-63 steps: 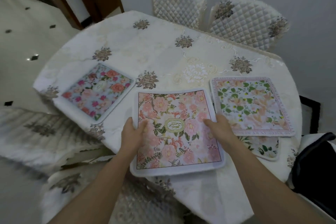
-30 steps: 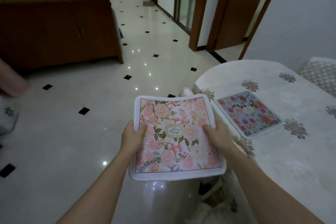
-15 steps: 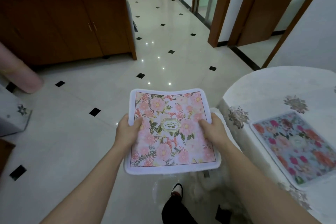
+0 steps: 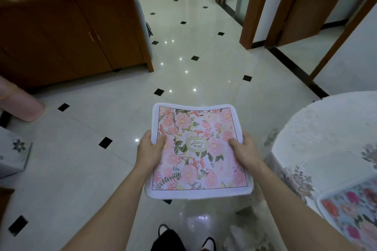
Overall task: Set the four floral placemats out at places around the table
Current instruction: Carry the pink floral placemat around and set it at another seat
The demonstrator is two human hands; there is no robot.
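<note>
I hold a pink floral placemat (image 4: 199, 153) with a white border and an oval label flat in front of me, over the floor. My left hand (image 4: 150, 152) grips its left edge and my right hand (image 4: 243, 152) grips its right edge, thumbs on top. The table (image 4: 326, 128), draped in a white embroidered cloth, is at the right. A blue placemat with red and pink flowers (image 4: 355, 216) lies on it near the bottom right corner, partly cut off by the frame. The other placemats are out of view.
Glossy white tiles with black diamond insets (image 4: 183, 63) stretch ahead. A brown wooden cabinet (image 4: 67, 34) stands at the upper left, wooden door frames (image 4: 257, 6) at the upper right. A pink cushion (image 4: 18, 102) and a white floral box (image 4: 12, 153) sit at the left.
I lifted the pink placemat off the table and turned left with it. The table has slid to the right edge of view, and the green-leaf placemat and chairs have dropped out of sight.
</note>
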